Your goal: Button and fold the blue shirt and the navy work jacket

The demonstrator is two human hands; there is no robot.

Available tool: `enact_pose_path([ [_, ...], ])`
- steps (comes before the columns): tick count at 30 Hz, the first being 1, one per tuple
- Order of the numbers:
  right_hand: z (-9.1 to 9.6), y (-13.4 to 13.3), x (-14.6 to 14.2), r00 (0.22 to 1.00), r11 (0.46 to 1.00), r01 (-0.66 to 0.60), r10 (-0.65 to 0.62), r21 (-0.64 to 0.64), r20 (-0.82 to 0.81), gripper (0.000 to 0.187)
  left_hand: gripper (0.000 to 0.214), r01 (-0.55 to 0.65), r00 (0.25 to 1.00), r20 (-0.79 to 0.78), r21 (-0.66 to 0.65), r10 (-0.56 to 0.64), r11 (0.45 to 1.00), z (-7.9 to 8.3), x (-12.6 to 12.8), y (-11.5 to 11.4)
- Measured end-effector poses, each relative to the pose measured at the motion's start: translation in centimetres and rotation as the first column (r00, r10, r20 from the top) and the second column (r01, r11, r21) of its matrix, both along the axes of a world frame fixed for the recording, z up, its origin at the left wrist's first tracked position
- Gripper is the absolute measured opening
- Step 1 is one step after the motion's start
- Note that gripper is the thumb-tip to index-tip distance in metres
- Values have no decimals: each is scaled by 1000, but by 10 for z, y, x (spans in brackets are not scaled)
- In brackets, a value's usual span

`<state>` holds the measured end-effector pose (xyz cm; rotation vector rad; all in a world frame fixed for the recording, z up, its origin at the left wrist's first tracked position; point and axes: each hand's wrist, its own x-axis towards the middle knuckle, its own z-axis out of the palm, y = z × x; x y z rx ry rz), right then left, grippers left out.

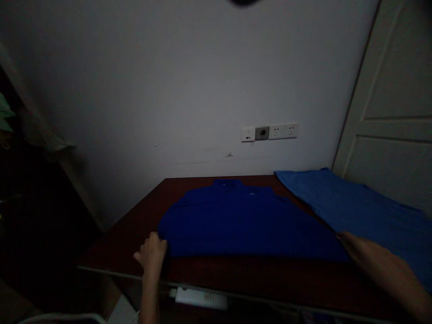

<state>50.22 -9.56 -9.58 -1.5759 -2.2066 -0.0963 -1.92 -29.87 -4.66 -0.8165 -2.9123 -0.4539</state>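
A dark blue collared shirt (243, 216) lies flat on a dark red-brown table (135, 225), collar toward the wall. My left hand (152, 253) is at the shirt's near left corner, fingers curled onto the hem. My right hand (357, 247) reaches to the shirt's near right corner; its fingertips are under or against the cloth and are hard to see in the dim light. A lighter blue garment (357, 207) is spread on the table's right side, beside the dark shirt.
The table stands against a white wall with a row of sockets (270, 132). A white door (394, 135) is at the right. A white object (199, 297) sits below the table's front edge. Dark furniture fills the left.
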Motion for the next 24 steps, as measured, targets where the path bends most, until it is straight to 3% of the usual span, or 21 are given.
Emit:
enact_pose_path([
  [4, -15, 1, 8, 1000, 998, -10, 11, -65, 8, 31, 32, -10, 1000, 24, -147, 14, 989, 3, -5, 7],
  [6, -11, 4, 6, 998, 994, 8, -1, -107, 61, 31, 37, -57, 998, -24, -139, 54, 989, 10, -4, 13],
  [8, 4, 7, -3, 989, 991, 47, -29, -122, 148, 30, 41, -80, 996, -47, -96, 75, 992, 21, 1, 24],
  [11, 37, 10, -43, 964, 999, 45, -41, -11, 261, 33, 45, -12, 994, -106, -2, 12, 1000, 38, 22, 55],
  [14, 62, 14, -111, 966, 988, -125, 100, 91, 238, 42, 51, 163, 981, -111, 31, -159, 986, 45, 63, 104],
  [16, 67, 17, -161, 940, 953, -282, 253, 106, 228, 47, 58, 336, 941, -37, 19, -335, 942, 41, 94, 139],
  [19, 59, 26, -216, 841, 862, -507, 486, 31, 239, 49, 58, 607, 794, 15, 17, -607, 795, 24, 127, 182],
  [22, 44, 40, -236, 800, 828, -553, 558, -91, 222, 52, 55, 758, 652, 47, -6, -757, 652, 2, 133, 201],
  [24, 34, 49, -235, 819, 836, -523, 546, -166, 176, 56, 55, 802, 597, 76, -37, -799, 596, -10, 126, 203],
])
